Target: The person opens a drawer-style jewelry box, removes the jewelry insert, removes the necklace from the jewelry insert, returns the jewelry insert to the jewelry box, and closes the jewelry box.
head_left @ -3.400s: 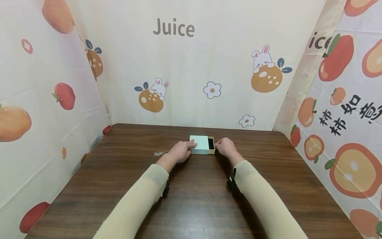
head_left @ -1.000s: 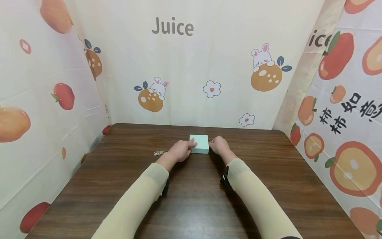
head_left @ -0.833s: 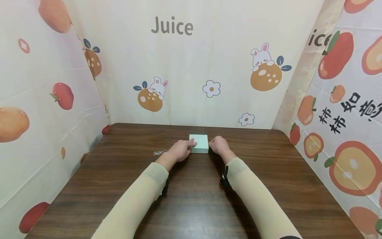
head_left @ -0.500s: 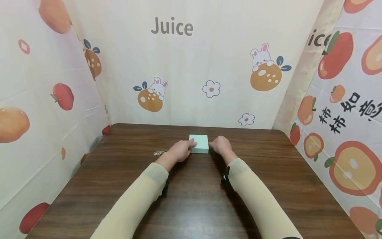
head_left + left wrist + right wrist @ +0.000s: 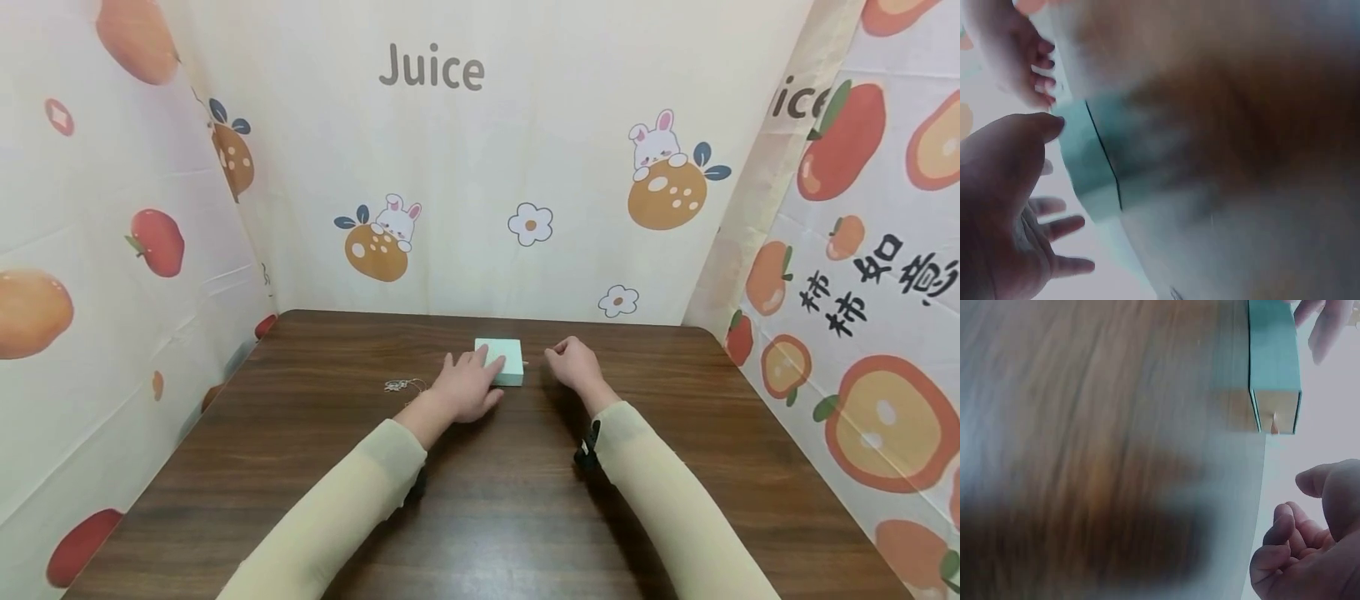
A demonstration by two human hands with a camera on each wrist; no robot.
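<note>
A mint-green drawer box (image 5: 512,348) lies near the table's far edge, its drawer pushed in. In the right wrist view its cream drawer end (image 5: 1264,405) shows a small pull tab (image 5: 1274,424). My left hand (image 5: 461,392) is spread at the box's near left side, fingers overlapping its top; the left wrist view has the thumb right at the box edge. To the right, apart from the box, my right hand (image 5: 576,365) hangs with fingers loosely curled and nothing between them. A thin silvery chain (image 5: 397,385) lies left of the left hand.
The dark wood-grain table (image 5: 480,517) reaches back to a fruit-print curtain (image 5: 457,150). Similar printed cloth hangs along the left and right sides.
The drawer, partly out on the right earlier, has gone into the box. My right hand has since let go of its end and moved right; my left hand has loosened and spread its fingers.
</note>
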